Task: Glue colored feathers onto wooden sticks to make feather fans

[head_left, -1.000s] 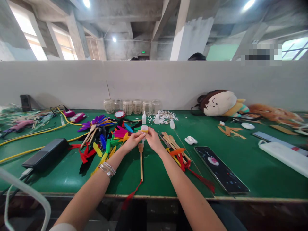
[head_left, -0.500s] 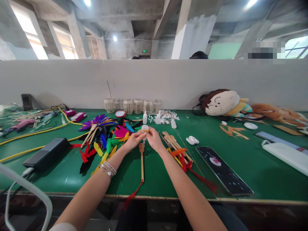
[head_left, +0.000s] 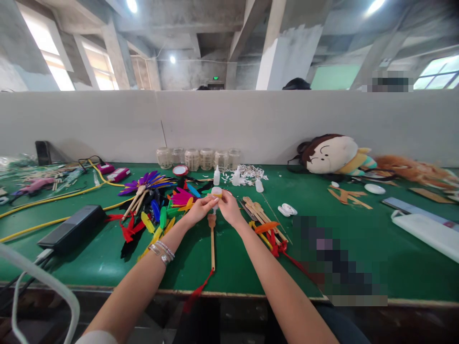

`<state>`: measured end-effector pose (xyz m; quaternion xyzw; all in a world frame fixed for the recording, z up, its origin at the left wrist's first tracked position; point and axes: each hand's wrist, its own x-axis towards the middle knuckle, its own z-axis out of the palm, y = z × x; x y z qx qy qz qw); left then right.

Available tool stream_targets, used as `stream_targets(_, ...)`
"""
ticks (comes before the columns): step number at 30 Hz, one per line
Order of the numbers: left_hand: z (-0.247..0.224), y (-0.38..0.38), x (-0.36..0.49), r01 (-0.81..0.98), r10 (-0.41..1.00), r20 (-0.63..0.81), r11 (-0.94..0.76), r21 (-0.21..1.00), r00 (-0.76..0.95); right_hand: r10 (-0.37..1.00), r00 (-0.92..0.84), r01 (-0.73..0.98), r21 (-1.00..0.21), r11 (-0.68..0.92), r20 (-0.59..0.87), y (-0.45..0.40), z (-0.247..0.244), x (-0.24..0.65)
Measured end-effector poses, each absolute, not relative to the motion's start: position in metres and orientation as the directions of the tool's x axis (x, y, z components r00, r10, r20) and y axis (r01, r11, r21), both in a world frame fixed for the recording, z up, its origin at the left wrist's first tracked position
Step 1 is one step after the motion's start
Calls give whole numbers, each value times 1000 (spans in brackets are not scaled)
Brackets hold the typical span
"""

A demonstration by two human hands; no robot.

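One small white bottle (head_left: 216, 192) is grasped between the fingertips of the left hand (head_left: 201, 211) and the right hand (head_left: 229, 209), above one wooden stick (head_left: 213, 243) on which a red tassel is hung. The green bench (head_left: 247, 274) is backed by a pale partition (head_left: 229, 117), along which six glass jars (head_left: 191, 159) are lined up; three more small bottles (head_left: 235, 177) are placed nearby. Bare concrete is seen overhead. The jars' contents cannot be made out clearly.

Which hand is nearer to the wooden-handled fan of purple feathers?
Left. The left hand is to the right of the fan, not touching it; the right hand is farther to the right, beyond the left hand.
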<state>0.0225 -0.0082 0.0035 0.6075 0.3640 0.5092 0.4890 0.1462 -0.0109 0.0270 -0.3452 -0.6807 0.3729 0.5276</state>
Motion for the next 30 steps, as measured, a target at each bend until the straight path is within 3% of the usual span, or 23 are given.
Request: stream_targets(30, 7, -6, 13, 14, 907, 335, -350, 937, 255, 855, -159, 86, -856, 510, 493, -6, 13, 138)
